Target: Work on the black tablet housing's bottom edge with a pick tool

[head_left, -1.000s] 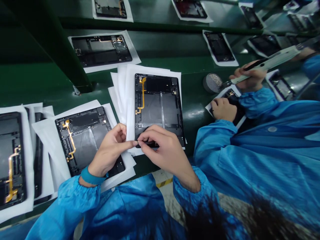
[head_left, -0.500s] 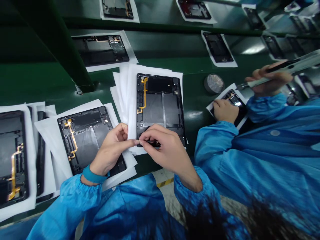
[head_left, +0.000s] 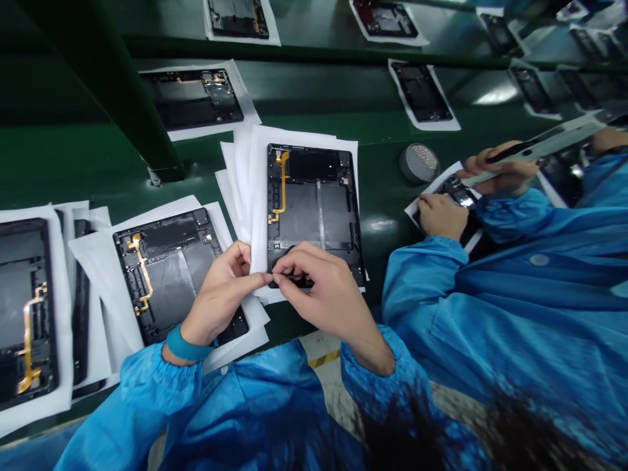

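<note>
A black tablet back frame (head_left: pixel 309 209) with a gold flex cable lies on stacked white paper sheets (head_left: pixel 243 190) on the green bench. My right hand (head_left: pixel 326 291) pinches at the frame's lower edge, with a small dark part there mostly hidden by the fingers. My left hand (head_left: pixel 220 294), with a blue wristband, reaches in from the left. Its fingertips meet my right fingers at the paper's edge. What they hold, if anything, cannot be seen. A second tablet frame (head_left: pixel 167 275) lies under my left wrist.
More tablet frames on paper sheets lie along the green bench, including one at far left (head_left: pixel 24 307). A green post (head_left: pixel 112 85) rises at upper left. A co-worker in blue (head_left: pixel 490 294) works at right, holding a white tool (head_left: pixel 534 147) near a round mesh disc (head_left: pixel 419 163).
My hands have barely moved, still pinching at the frame's lower edge. The co-worker's tool hand moved right, then back left and down toward the small tablet under it.
</note>
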{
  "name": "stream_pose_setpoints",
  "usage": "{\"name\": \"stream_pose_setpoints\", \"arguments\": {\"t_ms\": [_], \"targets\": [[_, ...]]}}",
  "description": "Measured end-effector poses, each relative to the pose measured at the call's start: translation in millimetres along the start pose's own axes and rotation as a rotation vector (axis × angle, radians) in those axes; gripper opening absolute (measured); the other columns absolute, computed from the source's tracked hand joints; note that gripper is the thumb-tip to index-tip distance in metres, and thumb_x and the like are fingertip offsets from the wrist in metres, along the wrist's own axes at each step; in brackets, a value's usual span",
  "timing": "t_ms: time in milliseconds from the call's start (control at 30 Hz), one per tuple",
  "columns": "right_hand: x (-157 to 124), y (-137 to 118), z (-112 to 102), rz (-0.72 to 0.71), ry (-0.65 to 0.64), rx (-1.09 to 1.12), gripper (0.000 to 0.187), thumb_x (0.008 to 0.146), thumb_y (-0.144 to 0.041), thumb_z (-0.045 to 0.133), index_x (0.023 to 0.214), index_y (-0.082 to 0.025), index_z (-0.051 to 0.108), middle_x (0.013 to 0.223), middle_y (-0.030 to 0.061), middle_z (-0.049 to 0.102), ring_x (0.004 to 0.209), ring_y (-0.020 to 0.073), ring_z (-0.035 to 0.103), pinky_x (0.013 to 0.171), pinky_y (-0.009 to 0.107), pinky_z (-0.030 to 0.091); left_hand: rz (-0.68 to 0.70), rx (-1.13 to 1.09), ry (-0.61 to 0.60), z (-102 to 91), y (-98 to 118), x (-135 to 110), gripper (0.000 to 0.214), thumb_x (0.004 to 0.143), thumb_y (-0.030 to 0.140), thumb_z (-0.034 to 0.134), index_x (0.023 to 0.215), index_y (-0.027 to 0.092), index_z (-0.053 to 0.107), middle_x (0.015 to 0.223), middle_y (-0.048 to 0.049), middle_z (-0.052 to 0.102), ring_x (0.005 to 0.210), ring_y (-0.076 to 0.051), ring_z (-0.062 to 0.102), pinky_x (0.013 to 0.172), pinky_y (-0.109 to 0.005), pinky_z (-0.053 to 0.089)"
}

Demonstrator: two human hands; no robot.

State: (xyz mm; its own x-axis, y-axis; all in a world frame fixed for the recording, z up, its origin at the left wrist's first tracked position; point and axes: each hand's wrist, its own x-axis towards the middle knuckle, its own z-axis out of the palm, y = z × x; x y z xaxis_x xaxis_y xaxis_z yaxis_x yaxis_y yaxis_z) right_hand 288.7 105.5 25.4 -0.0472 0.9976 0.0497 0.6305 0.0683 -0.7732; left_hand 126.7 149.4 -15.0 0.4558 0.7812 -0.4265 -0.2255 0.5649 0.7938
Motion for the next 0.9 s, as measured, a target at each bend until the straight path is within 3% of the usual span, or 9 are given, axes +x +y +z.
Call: {"name": "stream_pose_setpoints", "arguments": {"t_ms": [267, 467, 700, 900], "targets": [[0, 3, 0, -0.038, -0.006, 0.019, 0.016, 0.084, -0.008, 0.057, 0.088, -0.02, 0.067, 0.087, 0.0015, 0.066, 0.077, 0.0119, 0.063, 0.067, 0.025, 0.052, 0.047, 0.048, 0.02, -3.9, -6, 1, 0.042, 0.061, 0.025, 0.08, 0.08, 0.017, 0.044, 0.071, 0.0103, 0.057, 0.064, -0.004, 0.052, 0.061, -0.015, 0.039], [-9, 8, -3, -0.138, 0.112, 0.015, 0.025, 0.091, -0.012, 0.052, 0.101, -0.025, 0.07, 0.091, 0.0057, 0.069, 0.083, 0.0171, 0.068, 0.064, 0.031, 0.055, 0.016, 0.044, -0.028, -9.6, 0, -1, 0.044, 0.06, 0.028, 0.083, 0.084, 0.017, 0.048, 0.075, 0.0126, 0.06, 0.07, -0.004, 0.058, 0.066, -0.014, 0.044], [-18, 14, 6, -0.27, 0.236, -0.096, 0.03, 0.087, -0.009, 0.059, 0.109, -0.026, 0.069, 0.088, 0.0056, 0.069, 0.078, 0.0174, 0.065, 0.065, 0.036, 0.058, 0.057, 0.192, 0.075, -15.3, 1, -3, 0.034, 0.072, 0.037, 0.074, 0.089, 0.016, 0.052, 0.074, 0.0132, 0.057, 0.063, -0.001, 0.054, 0.058, -0.01, 0.04], [-24, 17, 12, -0.305, 0.208, -0.181, 0.034, 0.084, -0.007, 0.058, 0.112, -0.021, 0.068, 0.091, 0.0084, 0.068, 0.079, 0.0191, 0.062, 0.066, 0.038, 0.058, 0.072, 0.315, 0.085, -12.5, 4, -4, 0.031, 0.076, 0.039, 0.07, 0.085, 0.015, 0.055, 0.065, 0.0143, 0.056, 0.057, 0.0, 0.053, 0.054, -0.008, 0.038]]}}
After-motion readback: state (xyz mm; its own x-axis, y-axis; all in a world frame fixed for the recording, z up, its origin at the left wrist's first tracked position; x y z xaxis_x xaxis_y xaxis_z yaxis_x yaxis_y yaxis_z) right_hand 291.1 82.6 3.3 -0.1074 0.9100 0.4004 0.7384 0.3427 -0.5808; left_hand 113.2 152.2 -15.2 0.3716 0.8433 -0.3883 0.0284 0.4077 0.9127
